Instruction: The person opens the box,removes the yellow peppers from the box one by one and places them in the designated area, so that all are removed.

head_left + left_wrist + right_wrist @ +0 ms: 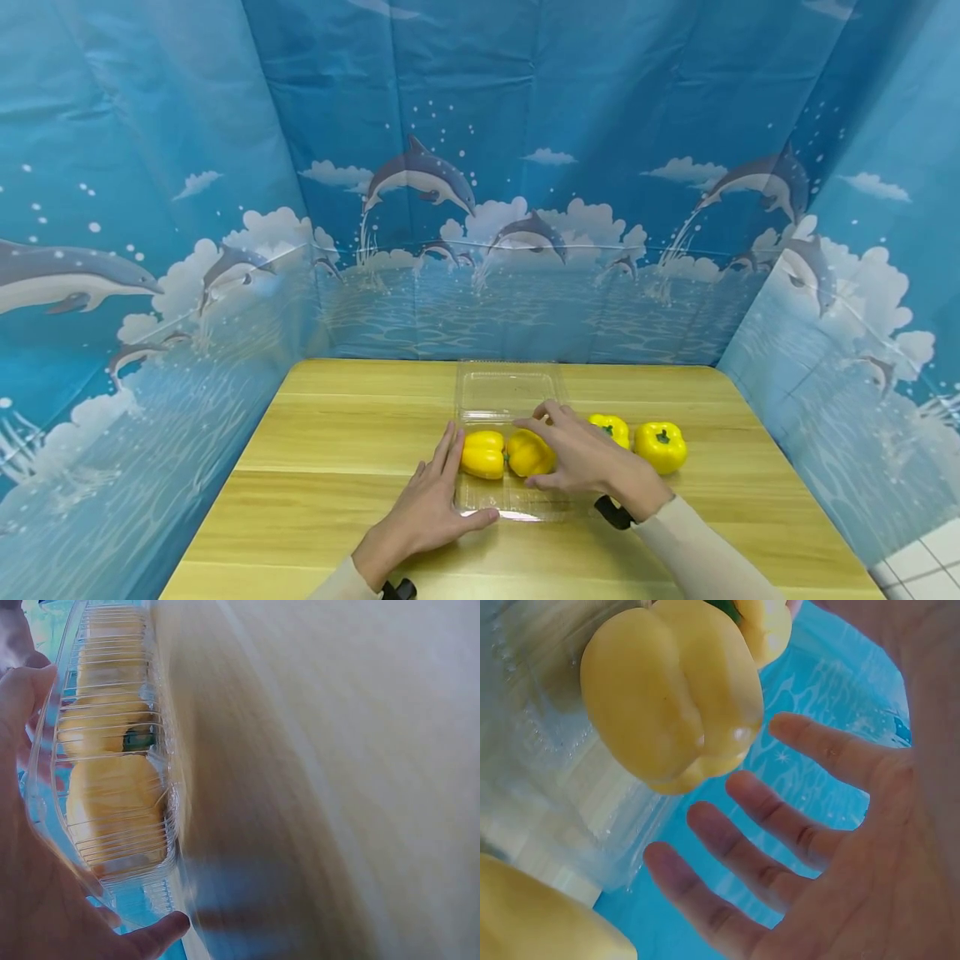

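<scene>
4 yellow peppers are on the wooden table (337, 450): 2 already lie in the clear plastic box (502, 392), and 2 peppers (660, 446) wait just beside it on the right. The left hand (427, 508) lies flat with straight fingers against the box's left edge. The right hand (581, 454) rests with relaxed, spread fingers on the second pepper (528, 452), not gripping it. I judge the filling step is half done; next calls for reaching to the outside peppers. No brand or writing is readable.

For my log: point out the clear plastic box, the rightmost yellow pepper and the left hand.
clear plastic box (507, 390), head view, bare open lid.
rightmost yellow pepper (660, 447), head view, its top.
left hand (429, 504), head view, back of hand.
</scene>
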Demonstrator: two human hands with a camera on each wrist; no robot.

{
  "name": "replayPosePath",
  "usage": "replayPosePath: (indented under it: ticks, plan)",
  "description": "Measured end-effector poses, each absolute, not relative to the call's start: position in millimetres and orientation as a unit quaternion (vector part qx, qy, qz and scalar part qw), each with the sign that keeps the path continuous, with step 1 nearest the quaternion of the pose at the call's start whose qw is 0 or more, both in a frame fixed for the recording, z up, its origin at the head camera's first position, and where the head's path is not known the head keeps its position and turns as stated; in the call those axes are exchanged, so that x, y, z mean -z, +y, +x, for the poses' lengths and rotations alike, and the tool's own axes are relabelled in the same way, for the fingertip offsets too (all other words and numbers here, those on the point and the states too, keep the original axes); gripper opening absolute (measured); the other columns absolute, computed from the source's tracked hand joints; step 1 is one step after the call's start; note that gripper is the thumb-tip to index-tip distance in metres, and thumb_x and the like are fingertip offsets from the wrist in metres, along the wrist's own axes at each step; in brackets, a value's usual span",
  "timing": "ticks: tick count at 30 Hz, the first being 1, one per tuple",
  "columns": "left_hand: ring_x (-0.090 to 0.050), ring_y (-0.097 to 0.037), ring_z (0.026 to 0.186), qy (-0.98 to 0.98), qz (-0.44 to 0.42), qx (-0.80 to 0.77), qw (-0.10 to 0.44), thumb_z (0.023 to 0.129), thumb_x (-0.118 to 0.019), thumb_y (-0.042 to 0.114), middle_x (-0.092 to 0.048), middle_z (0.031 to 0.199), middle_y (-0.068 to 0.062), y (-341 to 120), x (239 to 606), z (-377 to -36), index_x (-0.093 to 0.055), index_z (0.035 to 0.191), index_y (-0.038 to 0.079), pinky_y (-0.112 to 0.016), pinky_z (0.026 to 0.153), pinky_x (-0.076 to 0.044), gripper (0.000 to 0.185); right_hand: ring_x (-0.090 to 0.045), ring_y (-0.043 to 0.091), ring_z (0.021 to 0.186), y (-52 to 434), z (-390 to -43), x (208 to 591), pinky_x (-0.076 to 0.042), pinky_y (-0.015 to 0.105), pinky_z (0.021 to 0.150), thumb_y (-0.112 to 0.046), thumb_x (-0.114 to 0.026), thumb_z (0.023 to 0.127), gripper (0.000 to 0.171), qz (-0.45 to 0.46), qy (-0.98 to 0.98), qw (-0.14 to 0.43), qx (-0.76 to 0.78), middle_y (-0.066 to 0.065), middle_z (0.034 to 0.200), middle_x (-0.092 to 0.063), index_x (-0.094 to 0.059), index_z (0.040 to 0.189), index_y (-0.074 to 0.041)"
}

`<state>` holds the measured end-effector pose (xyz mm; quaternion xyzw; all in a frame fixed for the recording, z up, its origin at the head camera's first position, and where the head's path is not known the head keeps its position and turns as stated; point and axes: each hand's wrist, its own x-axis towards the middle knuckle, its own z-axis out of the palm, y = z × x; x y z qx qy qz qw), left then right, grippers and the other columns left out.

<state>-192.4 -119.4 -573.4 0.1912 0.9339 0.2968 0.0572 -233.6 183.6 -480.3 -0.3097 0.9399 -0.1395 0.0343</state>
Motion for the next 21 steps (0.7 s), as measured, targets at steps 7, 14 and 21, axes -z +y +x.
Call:
replayPosePath:
  ticks: [7, 14, 21]
  plan:
    - [-0.042, -0.053, 0.172, 0.934, 0.19, -0.297, 0.056, 0.096, -0.073, 0.089, 0.014, 0.199, -0.003, -120, 573, -192, 0.001, 0.19, 0.023, -0.083, 0.14, -0.029, 0.137, -0.06, 0.023, 0.112, 177, -240, 487, -0.059, 0.039, 0.079, -0.051, -0.098, 0.095, 0.085, -0.294, 0.946, 0.051, 0.129, 0.016, 0.154, -0.059, -0.064, 0.167, -0.02]
    - [-0.044, -0.054, 0.171, 0.934, 0.189, -0.3, 0.052, 0.095, -0.073, 0.089, 0.016, 0.198, 0.001, -119, 573, -191, 0.0, 0.19, 0.021, -0.083, 0.14, -0.029, 0.137, -0.057, 0.023, 0.111, 176, -244, 493, -0.059, 0.04, 0.08, -0.048, -0.1, 0.094, 0.083, -0.299, 0.944, 0.05, 0.131, 0.014, 0.148, -0.06, -0.067, 0.164, -0.019]
    - [-0.043, -0.052, 0.172, 0.934, 0.185, -0.299, 0.056, 0.095, -0.071, 0.091, 0.017, 0.198, 0.002, -118, 574, -192, 0.001, 0.19, 0.023, -0.082, 0.141, -0.028, 0.137, -0.055, 0.023, 0.107, 173, -244, 494, -0.058, 0.039, 0.08, -0.042, -0.103, 0.092, 0.074, -0.3, 0.942, 0.055, 0.138, 0.012, 0.141, -0.059, -0.072, 0.155, -0.019]
